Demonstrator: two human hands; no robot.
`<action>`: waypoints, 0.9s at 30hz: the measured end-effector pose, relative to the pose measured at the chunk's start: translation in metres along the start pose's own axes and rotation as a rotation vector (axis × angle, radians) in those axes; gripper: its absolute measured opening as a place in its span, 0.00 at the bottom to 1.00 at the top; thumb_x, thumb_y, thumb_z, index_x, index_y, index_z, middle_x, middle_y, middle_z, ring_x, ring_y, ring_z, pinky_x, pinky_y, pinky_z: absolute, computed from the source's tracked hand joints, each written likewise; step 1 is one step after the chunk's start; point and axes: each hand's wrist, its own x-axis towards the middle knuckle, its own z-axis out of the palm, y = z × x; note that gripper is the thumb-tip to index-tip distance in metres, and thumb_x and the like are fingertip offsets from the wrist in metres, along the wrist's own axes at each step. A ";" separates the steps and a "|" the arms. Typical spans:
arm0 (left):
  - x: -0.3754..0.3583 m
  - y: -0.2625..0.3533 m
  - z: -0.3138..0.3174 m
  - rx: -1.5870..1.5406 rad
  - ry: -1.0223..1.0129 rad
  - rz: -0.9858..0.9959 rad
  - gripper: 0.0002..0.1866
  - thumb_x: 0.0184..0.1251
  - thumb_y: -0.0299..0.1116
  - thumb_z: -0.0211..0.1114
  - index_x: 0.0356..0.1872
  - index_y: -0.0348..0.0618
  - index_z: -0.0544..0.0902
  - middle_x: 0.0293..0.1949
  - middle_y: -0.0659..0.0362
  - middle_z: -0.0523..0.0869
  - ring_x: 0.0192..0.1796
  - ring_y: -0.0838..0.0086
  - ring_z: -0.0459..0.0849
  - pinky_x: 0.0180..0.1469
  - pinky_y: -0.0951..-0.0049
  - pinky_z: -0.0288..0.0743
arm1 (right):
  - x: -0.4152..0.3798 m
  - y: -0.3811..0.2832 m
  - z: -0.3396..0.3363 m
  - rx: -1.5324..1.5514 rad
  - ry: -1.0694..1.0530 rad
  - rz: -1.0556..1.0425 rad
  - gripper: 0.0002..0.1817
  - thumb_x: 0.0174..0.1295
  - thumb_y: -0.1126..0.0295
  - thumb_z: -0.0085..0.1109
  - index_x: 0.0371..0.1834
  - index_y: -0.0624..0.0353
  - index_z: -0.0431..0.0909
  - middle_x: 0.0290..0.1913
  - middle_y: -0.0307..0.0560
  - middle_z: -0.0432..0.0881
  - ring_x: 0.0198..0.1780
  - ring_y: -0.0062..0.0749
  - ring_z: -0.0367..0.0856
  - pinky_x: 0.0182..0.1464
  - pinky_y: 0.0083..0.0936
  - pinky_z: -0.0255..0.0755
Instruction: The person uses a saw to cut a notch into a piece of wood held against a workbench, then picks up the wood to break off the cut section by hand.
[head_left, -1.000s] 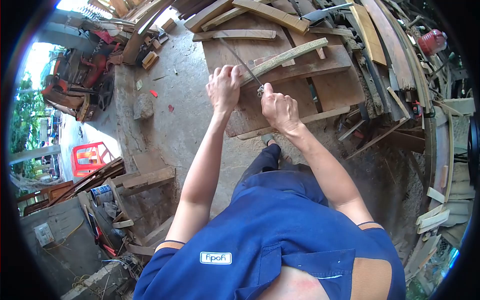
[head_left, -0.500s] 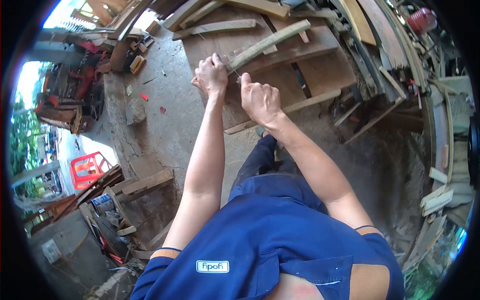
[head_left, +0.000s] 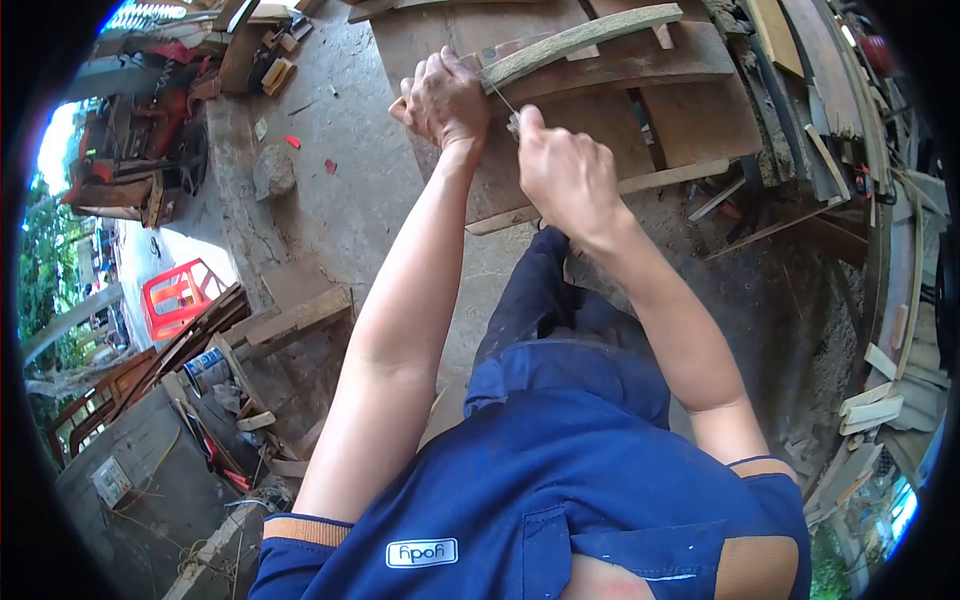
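A curved, pale wooden strip (head_left: 580,45) lies slantwise over the boards. My left hand (head_left: 445,100) is closed on its near left end, the fingers curled over the wood. My right hand (head_left: 570,170) makes a fist around the handle of a thin-bladed hand tool (head_left: 505,98), thumb uppermost. The narrow blade, seen almost edge-on, runs from the fist up to the strip just right of my left hand. Most of the handle is hidden in my palm, and I cannot tell the tool's exact kind. Under the strip sits a broad brown curved board (head_left: 650,70).
Brown planks (head_left: 700,125) form the low work surface, with a pale batten (head_left: 675,177) along its near edge. Stacked timber (head_left: 840,90) crowds the right side. A stone (head_left: 273,172) rests on the concrete floor at left. Farther left stands a red plastic chair (head_left: 180,298).
In view, both hands, the strip and the boards sit farther right and higher. My right hand is slightly farther from my left, with more of the thin blade showing between them.
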 end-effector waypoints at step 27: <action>0.020 0.000 0.012 0.102 -0.069 0.031 0.18 0.74 0.46 0.46 0.38 0.53 0.84 0.42 0.62 0.88 0.47 0.64 0.81 0.53 0.58 0.59 | 0.041 -0.007 -0.001 0.112 -0.050 0.023 0.10 0.66 0.71 0.46 0.43 0.65 0.74 0.35 0.62 0.87 0.42 0.50 0.88 0.43 0.43 0.82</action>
